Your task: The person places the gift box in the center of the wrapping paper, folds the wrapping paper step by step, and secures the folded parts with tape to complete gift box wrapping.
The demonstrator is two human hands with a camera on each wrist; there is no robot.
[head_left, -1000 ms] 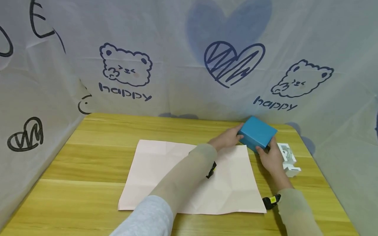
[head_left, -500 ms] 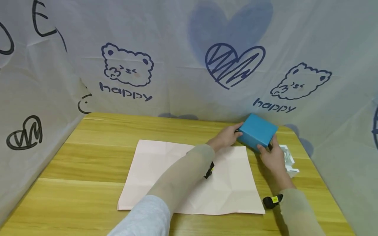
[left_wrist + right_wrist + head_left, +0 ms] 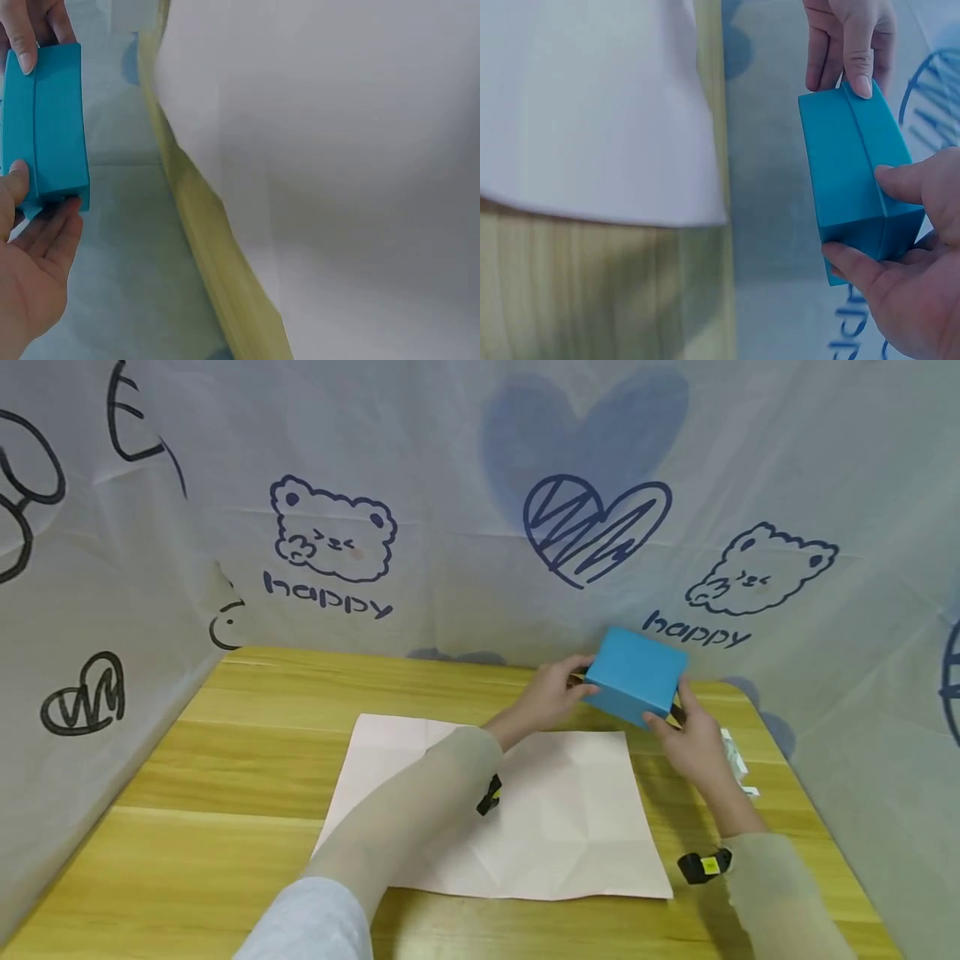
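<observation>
Both hands hold a blue box [image 3: 636, 672] near the table's far edge, its smooth top tilted toward the head camera. The left hand [image 3: 553, 695] grips its left end. At the other end is the right hand [image 3: 693, 745], with the thumb on the near side. The left wrist view shows a seam along the box [image 3: 60, 120] and the left thumb pressing near it. In the right wrist view, the right hand [image 3: 922, 277] has its thumb on one face and fingers under the end. A creased pale pink paper sheet [image 3: 570, 827] lies flat in front of the box.
A white moulded piece [image 3: 735, 760] sits on the wooden table [image 3: 210, 793] at the right, partly hidden by the right hand. A white curtain [image 3: 450, 560] with bear and heart drawings hangs behind and beside the table.
The hands have raised the blue box and shifted it slightly left, away from the white piece. Both hands kept their grip. The paper stays in place; the head view has turned a little.
</observation>
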